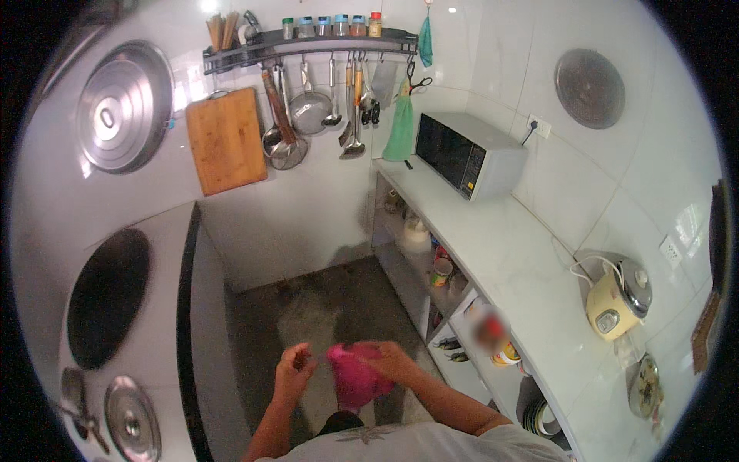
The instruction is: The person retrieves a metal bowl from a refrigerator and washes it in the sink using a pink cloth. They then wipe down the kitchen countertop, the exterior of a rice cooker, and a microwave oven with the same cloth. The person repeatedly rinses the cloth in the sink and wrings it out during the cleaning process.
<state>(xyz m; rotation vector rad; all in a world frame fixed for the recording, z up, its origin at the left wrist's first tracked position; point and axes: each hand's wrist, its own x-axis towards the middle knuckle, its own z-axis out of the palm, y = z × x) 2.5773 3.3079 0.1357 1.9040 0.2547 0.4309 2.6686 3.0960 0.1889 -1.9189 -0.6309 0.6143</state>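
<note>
My right hand (385, 361) grips a bright pink cloth (361, 384), which hangs in loose folds in front of my body; it may be a thin bag, as the blur leaves this unsettled. To the left of the cloth, and apart from it, is my left hand (294, 369). Its fingers are curled, with a gap between thumb and fingertips, and nothing shows in it. Both hands are over the dark floor (312, 300), between a stove counter on the left and a white counter on the right.
The left counter (167, 260) has a large dark wok opening (109, 300) and a metal lid (133, 418). A microwave (473, 153) and rice cooker (618, 300) stand on the right counter (491, 237), above shelves with jars and plates (540, 416). Utensils, a cutting board (226, 141) and a rack (312, 43) line the wall.
</note>
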